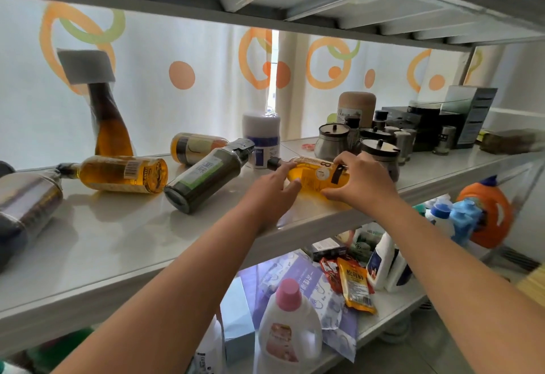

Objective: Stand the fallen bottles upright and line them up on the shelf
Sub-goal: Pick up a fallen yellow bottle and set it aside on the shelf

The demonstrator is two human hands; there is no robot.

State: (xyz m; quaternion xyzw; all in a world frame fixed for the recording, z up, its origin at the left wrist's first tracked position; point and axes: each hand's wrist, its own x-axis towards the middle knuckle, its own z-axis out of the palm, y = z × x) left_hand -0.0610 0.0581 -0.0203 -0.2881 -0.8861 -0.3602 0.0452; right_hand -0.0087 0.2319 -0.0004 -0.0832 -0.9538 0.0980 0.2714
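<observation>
White shelf (124,243) carries several fallen bottles. A dark green bottle (206,177) lies beside an amber bottle with barcode (124,173). At the front edge lies the yellow oil bottle (317,174); the right hand (358,180) curls around it, the left hand (272,189) lies flat against it, fingers extended.

Backlit circle-patterned curtain (177,84) behind shelving
</observation>
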